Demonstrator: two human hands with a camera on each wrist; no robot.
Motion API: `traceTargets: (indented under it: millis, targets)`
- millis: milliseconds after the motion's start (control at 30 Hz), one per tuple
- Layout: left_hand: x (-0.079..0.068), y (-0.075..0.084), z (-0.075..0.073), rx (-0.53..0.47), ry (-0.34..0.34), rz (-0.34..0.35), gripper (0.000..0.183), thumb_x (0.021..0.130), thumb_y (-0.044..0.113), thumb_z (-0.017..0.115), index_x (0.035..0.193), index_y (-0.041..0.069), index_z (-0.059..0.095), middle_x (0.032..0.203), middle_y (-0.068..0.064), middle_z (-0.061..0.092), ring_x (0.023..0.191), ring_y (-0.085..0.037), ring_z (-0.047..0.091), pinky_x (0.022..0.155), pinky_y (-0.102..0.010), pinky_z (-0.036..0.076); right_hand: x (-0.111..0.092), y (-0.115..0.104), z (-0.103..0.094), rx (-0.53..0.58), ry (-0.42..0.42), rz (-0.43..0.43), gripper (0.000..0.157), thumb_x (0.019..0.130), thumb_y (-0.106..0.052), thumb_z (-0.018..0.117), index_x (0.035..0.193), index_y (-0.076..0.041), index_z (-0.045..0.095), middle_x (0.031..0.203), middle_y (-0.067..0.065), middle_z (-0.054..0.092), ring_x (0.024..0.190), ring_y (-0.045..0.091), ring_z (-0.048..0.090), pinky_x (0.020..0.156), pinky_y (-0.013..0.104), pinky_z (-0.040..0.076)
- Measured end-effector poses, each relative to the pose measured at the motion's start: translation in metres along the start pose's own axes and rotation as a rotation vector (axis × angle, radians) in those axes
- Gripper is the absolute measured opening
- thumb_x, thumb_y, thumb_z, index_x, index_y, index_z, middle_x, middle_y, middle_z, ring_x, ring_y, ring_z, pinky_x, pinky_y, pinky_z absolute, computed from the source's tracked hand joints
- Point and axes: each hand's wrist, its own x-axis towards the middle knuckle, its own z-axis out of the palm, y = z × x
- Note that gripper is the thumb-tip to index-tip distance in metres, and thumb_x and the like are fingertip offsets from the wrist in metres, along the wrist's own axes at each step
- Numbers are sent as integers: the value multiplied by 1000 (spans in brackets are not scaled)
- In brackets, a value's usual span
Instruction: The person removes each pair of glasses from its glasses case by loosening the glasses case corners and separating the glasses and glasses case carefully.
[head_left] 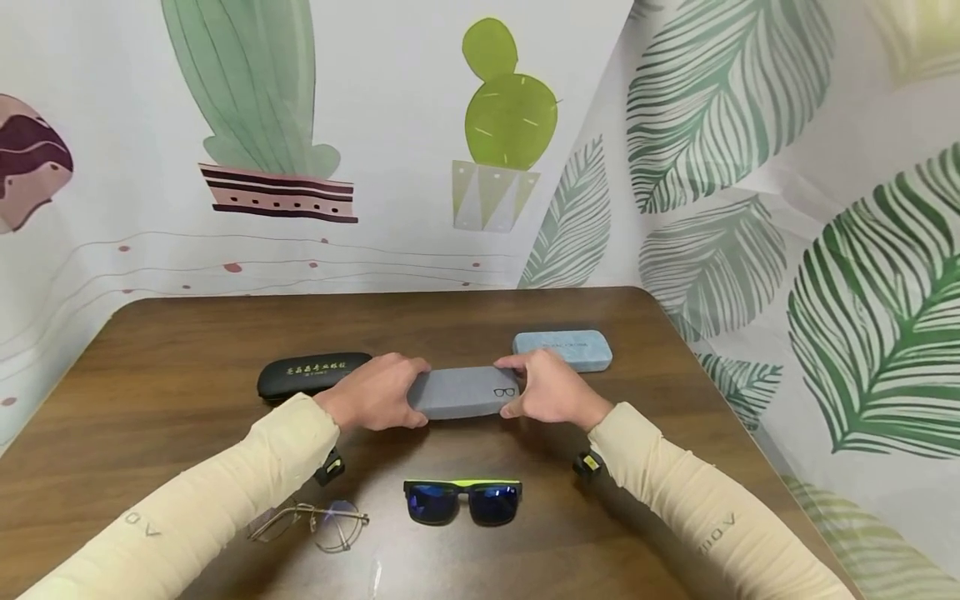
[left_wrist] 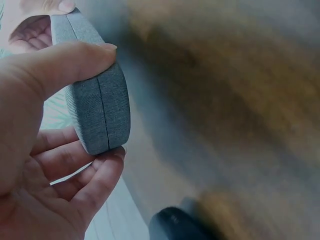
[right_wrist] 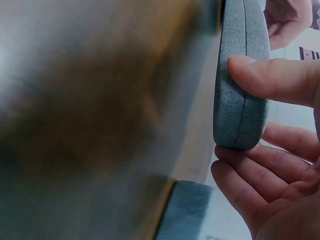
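Note:
A grey fabric-covered glasses case (head_left: 457,392) with a small glasses print at its right end is held up between both hands. My left hand (head_left: 381,390) grips its left end, and my right hand (head_left: 551,387) grips the other. In the left wrist view the thumb lies along the seam of the glasses case (left_wrist: 102,107), fingers curled at the end. The right wrist view has the right thumb on the closed seam of the case (right_wrist: 242,112) too. Dark blue-lensed sunglasses (head_left: 462,502) and thin-framed eyeglasses (head_left: 333,525) lie on the table nearer the body.
Behind the left hand a black glasses case (head_left: 307,372) with gold lettering lies on the wooden table (head_left: 420,321). A light blue glasses case (head_left: 573,350) is behind the right hand. A patterned wall (head_left: 405,250) borders the table's far edge.

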Motion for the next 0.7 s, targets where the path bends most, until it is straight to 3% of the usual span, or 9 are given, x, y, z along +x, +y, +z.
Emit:
traceTargets:
  millis: [133,267,500,700]
  targets:
    - [4,-2,-8,5,1,-17,72,78,32,89,133,-5,63,117,-18,74,89,-21,66,79,-38,56,9,-2,-6,2,-6,-11,66,72,-15,93,133,-5,70,95,4,74,82,17,58,73,30,48]
    - [9,-8,-13,-18,5,-34,72,79,30,88,135,-6,61,120,-19,73,92,-23,66,80,-38,57,17,-5,-10,11,7,-14,66,73,-12,92,134,-4,69,83,7,75,81,17,58,71,29,47]
    - [17,-18,-20,-92,-5,-97,73,81,26,87,140,-6,58,129,-21,69,102,-24,65,88,-41,56,35,-7,-11,-24,58,-49,63,73,-10,92,132,-1,70,112,13,79,90,19,66,81,34,56]
    - [26,-28,-25,-104,-4,-136,74,83,25,86,143,-6,56,133,-21,67,104,-26,64,89,-40,56,52,-8,-12,-71,60,-30,64,75,-10,90,135,-1,68,115,14,79,93,18,68,86,36,57]
